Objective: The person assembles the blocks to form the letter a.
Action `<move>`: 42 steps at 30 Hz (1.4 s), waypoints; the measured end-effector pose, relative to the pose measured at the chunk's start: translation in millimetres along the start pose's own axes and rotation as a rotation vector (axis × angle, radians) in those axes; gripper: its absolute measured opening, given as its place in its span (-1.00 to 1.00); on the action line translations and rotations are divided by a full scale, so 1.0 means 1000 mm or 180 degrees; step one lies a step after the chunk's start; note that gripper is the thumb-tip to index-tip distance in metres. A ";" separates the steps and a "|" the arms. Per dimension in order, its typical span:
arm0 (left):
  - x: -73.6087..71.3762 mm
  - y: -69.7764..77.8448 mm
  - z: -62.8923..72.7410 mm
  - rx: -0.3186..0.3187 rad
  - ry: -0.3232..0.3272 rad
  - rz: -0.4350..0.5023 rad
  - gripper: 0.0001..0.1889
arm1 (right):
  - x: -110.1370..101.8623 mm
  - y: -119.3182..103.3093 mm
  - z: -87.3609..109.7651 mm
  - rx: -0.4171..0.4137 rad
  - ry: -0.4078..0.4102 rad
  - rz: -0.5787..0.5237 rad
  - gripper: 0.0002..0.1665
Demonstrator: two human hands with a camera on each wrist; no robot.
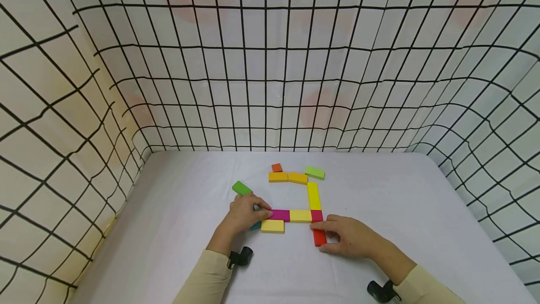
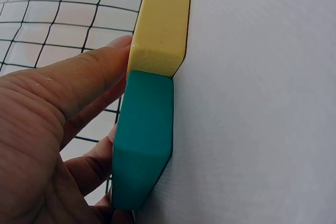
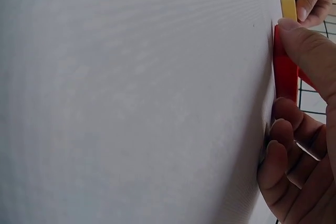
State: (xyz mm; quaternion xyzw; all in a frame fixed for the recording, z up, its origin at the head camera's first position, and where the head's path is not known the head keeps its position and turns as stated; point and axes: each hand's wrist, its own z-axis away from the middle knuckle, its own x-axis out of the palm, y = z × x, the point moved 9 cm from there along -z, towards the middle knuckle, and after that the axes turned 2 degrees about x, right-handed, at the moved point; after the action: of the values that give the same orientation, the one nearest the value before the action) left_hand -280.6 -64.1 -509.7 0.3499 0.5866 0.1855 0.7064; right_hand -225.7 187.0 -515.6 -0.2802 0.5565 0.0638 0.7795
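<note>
In the head view, flat coloured blocks form a shape on the white table. My right hand (image 1: 348, 236) holds a red block (image 1: 319, 237), thumb at its near end and index finger at its far end. The red block (image 3: 285, 72) shows from the side in the right wrist view. Above it lie a small crimson block (image 1: 316, 215) and an upright yellow block (image 1: 314, 196). With thumb and index finger, my left hand (image 1: 244, 212) pinches the left end of a magenta block (image 1: 280, 215). A teal block (image 2: 143, 140), partly hidden in the head view, touches a pale yellow block (image 2: 160, 19).
Two amber blocks (image 1: 278, 177), a small orange block (image 1: 276, 167) and a light green block (image 1: 315, 172) lie at the back. A green block (image 1: 242, 187) lies just beyond the left hand. Black wire mesh (image 1: 266, 79) stands around the table's back and sides.
</note>
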 end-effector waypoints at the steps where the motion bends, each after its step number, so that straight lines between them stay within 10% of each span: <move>1: 0.000 0.000 0.000 0.0002 -0.0001 0.0002 -0.92 | 0.000 0.000 0.000 -0.0007 -0.0002 -0.0002 -0.38; 18: 0.000 0.000 -0.001 0.0006 -0.0002 -0.0012 -0.91 | -0.010 0.031 -0.010 0.0352 0.0138 -0.0861 -0.14; 42: -0.001 0.003 0.000 0.0005 -0.0013 -0.0083 -0.90 | -0.010 0.049 -0.036 0.0851 0.0090 -0.0715 -0.01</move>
State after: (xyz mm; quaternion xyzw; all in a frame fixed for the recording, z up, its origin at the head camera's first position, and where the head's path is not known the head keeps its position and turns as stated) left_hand -280.4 -63.1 -506.7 0.3431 0.5898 0.1751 0.7098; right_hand -279.3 212.2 -532.2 -0.2354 0.5361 -0.1022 0.8042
